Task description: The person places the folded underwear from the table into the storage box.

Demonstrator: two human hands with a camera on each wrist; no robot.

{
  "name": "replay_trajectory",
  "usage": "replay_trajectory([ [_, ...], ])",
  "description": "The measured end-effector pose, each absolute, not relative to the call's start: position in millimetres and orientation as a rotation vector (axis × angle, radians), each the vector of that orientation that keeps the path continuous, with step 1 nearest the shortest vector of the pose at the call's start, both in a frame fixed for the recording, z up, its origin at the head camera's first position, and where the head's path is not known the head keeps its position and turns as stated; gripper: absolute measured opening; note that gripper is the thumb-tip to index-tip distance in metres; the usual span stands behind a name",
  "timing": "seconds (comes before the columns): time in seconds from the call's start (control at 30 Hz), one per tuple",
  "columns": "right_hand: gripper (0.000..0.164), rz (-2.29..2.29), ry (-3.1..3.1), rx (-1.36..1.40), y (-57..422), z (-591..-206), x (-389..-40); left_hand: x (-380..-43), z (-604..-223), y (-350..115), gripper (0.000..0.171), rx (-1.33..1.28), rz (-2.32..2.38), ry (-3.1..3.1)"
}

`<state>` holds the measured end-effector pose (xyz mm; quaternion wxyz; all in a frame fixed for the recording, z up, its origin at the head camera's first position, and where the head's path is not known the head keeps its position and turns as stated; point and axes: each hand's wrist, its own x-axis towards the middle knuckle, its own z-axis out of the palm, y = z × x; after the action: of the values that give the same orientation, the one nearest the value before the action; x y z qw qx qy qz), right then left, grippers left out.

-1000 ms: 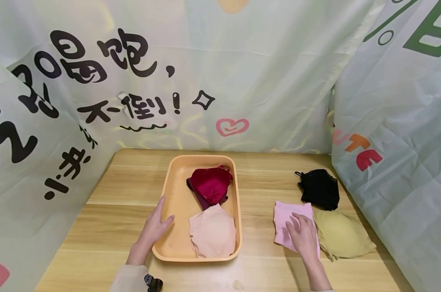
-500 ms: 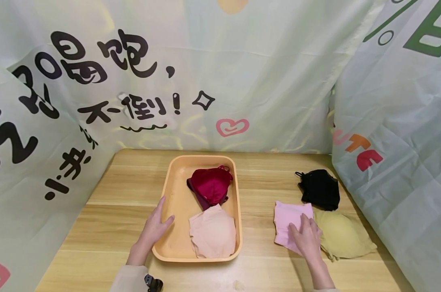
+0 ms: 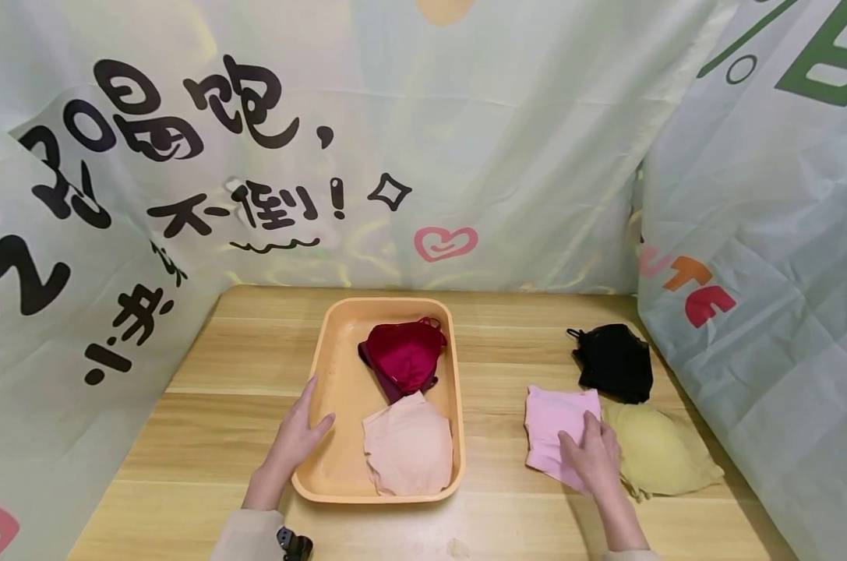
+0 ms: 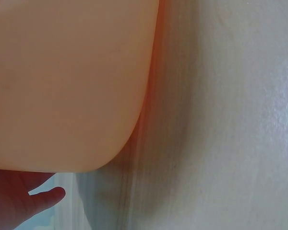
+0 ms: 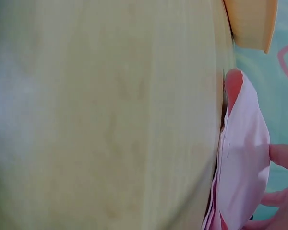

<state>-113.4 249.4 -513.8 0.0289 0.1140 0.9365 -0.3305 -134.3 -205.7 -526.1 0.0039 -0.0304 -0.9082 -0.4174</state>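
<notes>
A folded lilac-pink bra (image 3: 562, 428) lies on the table at the right. My right hand (image 3: 593, 456) rests on it with fingers spread, and in the right wrist view the fingertips touch the domed top of the bra (image 5: 245, 158). My left hand (image 3: 298, 433) is at the left rim of the peach tray (image 3: 333, 467), thumb reaching over the inside and fingers along the edge. Inside the tray lie a dark red bra (image 3: 407, 354) and a folded pale pink bra (image 3: 411, 448). The left wrist view shows the tray's outer wall (image 4: 77, 86) and the spread thumb beside it.
Right of the lilac-pink bra is a yellow bra (image 3: 665, 452), partly overlapped by my right hand. A black bra (image 3: 614, 362) with a strap loop lies behind it. Printed cloth curtains (image 3: 521, 179) enclose the wooden table (image 3: 213, 436) at back and sides.
My right hand has come down and shifted slightly right over the lilac-pink bra, its fingers straightening away from the earlier raised pose. The left hand and tray have stayed still.
</notes>
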Motion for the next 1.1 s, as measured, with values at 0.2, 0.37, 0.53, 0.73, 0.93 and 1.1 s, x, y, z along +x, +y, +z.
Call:
replay_trajectory([
  [0.2, 0.076, -0.970, 2.783, 0.333, 255, -510, -116, -134, -526, -205, 0.077, -0.074, -1.332, -2.860],
  [0.37, 0.080, -0.953, 2.748, 0.311, 260, -509, -121, -135, -525, -205, 0.077, -0.062, -1.322, -2.865],
  [0.53, 0.082, -0.966, 2.716, 0.296, 263, -508, -123, -134, -525, -205, 0.077, -0.050, -1.317, -2.867],
  [0.73, 0.088, -0.961, 2.677, 0.301, 264, -508, -125, -135, -525, -204, 0.078, -0.029, -1.326, -2.881],
  [0.93, 0.093, -0.957, 2.675, 0.301, 265, -506, -129, -135, -524, -204, 0.078, -0.018, -1.327, -2.878],
  [1.1, 0.098, -0.959, 2.654, 0.293, 268, -503, -132, -134, -523, -204, 0.077, -0.018, -1.318, -2.896],
])
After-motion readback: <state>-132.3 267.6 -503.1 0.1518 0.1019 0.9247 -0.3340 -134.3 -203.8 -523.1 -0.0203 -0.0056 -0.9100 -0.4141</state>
